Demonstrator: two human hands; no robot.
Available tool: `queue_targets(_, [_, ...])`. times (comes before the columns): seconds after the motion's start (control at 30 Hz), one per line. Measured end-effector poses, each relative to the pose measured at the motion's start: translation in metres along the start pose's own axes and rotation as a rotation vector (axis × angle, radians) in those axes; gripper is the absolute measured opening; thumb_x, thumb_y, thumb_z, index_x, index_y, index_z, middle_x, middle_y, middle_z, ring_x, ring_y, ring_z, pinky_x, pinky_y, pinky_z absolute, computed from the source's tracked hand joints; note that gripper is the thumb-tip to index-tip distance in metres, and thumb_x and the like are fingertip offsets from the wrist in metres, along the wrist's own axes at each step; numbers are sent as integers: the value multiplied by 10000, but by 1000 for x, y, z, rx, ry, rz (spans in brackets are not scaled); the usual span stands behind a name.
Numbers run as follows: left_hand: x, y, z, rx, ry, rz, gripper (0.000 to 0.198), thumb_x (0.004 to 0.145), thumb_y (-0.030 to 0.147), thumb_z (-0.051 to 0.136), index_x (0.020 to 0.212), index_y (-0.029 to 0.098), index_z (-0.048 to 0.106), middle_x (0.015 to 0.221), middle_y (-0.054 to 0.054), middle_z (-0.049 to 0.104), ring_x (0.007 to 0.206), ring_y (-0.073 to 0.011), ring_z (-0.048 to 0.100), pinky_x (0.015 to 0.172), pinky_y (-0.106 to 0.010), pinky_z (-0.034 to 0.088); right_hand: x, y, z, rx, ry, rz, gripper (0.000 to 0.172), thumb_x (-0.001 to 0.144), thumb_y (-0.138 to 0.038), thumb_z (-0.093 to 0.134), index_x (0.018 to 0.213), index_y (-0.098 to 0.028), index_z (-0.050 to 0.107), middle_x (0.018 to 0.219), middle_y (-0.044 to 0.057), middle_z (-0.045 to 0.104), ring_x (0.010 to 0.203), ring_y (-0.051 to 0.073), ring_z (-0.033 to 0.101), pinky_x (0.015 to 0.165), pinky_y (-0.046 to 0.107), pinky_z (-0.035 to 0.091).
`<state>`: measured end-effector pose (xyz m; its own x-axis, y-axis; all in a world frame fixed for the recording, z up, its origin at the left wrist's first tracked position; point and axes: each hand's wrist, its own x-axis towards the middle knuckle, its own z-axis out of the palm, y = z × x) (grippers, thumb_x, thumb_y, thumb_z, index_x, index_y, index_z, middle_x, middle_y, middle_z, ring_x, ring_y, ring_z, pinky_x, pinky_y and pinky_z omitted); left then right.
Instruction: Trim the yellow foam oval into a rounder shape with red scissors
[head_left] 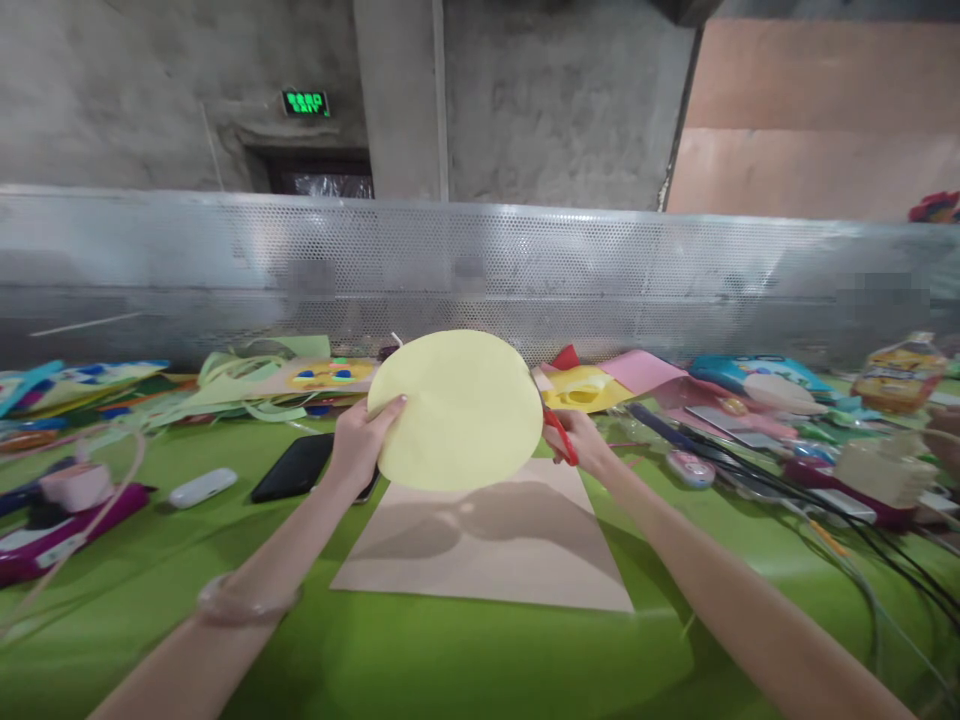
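Near edge: green tablecloth (450, 650) bare, open passage.
Centre: brown sheet (495, 550) lying flat; yellow disc (457, 410) upright above it, scissors (562, 440) at its right rim.
Left: phone (296, 465), tape roll (75, 485).
Right: tangled cables (780, 485).
Back: paper scraps (300, 380) along the metal barrier (525, 270), which closes that side.

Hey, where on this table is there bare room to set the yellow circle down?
The brown sheet under the yellow circle lies bare. Bare green cloth runs along the near edge between both forearms, and left of the sheet, nearer than the black phone and white gadget. Crowded: paper scraps along the back, cables at right.
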<state>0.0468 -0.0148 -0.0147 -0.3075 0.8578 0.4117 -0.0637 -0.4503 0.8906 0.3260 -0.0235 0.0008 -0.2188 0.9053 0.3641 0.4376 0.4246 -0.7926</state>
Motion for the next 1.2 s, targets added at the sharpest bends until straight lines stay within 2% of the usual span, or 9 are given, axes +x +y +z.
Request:
queue_targets(0.3, [0,0,-1,2,-8,-6,415,586,375,674,902,108,639,849,-114,673,677,-238,629,590,-333,504,0,-2,-1,51,-16,-3,149,636,-204,445,507,-185,374,399,-61,395,358,75,428,380,206,413])
queue_targets(0.57, [1,1,-1,-53,9,-28,458,582,372,681,932,81,630,890,-143,663,686,-233,628,598,-322,505,1,3,-2,52,-23,-25,85,660,-237,455,604,-178,430,440,-61,416,399,75,427,411,205,417])
queue_targets(1.2, [-1,3,1,-7,-12,-81,413,556,357,698,871,97,638,823,-109,679,644,-235,632,543,-316,513,0,-1,0,28,-51,-53,88,648,-211,432,583,-165,472,442,-50,411,401,75,433,387,182,374])
